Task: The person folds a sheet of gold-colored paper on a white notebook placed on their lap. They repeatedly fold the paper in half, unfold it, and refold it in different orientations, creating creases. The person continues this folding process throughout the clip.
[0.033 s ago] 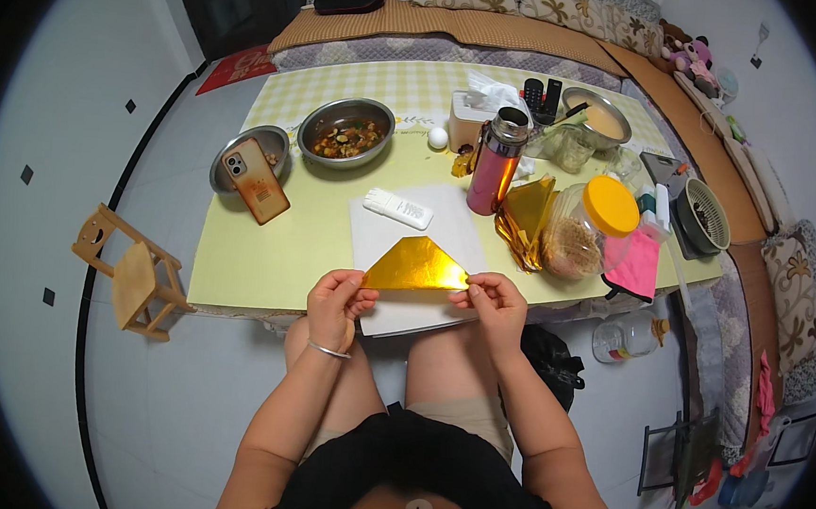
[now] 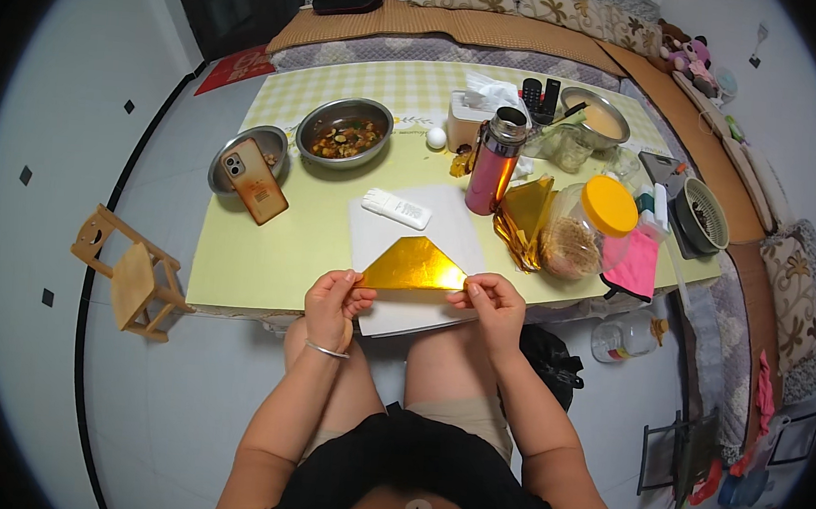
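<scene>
A sheet of shiny gold foil paper (image 2: 416,265), folded to a trapezoid, is stretched between my two hands over the front edge of the table. My left hand (image 2: 331,298) pinches its left corner between thumb and fingers; a silver bangle circles that wrist. At the right corner, my right hand (image 2: 491,308) grips the foil the same way. Beneath lies a white sheet (image 2: 448,221) on the table, with a slim white plastic object (image 2: 397,208) resting on it just beyond the foil. More gold foil sheets (image 2: 525,211) are piled to the right.
A pink thermos (image 2: 495,166) stands open-topped beside a yellow-lidded jar (image 2: 575,238). Further left are a metal bowl of food (image 2: 302,143) and a phone (image 2: 254,182) leaning on a smaller bowl (image 2: 274,141). A white egg-like ball (image 2: 436,138) sits near a tissue box (image 2: 462,121).
</scene>
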Motion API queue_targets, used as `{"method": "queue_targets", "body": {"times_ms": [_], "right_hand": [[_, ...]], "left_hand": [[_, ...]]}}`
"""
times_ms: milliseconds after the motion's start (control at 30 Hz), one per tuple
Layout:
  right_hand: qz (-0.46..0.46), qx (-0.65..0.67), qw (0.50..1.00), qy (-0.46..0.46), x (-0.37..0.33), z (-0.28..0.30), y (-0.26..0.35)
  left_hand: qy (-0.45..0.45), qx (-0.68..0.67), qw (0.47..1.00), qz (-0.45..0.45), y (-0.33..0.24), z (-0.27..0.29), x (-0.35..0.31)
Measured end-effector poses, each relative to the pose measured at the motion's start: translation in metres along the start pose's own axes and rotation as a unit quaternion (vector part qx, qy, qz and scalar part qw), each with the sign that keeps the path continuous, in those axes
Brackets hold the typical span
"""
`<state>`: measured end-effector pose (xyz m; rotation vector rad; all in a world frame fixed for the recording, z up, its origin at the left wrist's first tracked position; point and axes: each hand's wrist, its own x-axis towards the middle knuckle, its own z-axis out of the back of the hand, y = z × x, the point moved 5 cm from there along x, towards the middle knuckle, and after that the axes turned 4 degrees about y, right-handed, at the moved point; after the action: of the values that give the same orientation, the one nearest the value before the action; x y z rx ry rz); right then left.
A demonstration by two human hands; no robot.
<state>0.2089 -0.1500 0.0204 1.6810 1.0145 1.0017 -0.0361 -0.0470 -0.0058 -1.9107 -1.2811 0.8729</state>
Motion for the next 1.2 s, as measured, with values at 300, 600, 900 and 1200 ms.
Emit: {"method": "queue_targets", "body": {"times_ms": [300, 600, 900, 1200], "right_hand": [[-0.132, -0.002, 0.991, 0.016, 0.006, 0.001, 0.003], [-0.140, -0.050, 0.988, 0.042, -0.003, 0.008, -0.005], [-0.110, -0.106, 0.986, 0.064, -0.001, 0.014, 0.015], [-0.096, -0.058, 0.994, -0.008, 0.007, 0.042, 0.036]], "left_hand": [[0.004, 0.094, 0.995, -0.022, -0.021, -0.004, -0.005], [0.022, 0.179, 0.982, 0.055, -0.014, 0.002, -0.005], [0.098, 0.283, 0.954, 0.037, -0.011, 0.001, 0.004], [0.198, 0.297, 0.919, 0.166, -0.003, -0.044, 0.005]]}}
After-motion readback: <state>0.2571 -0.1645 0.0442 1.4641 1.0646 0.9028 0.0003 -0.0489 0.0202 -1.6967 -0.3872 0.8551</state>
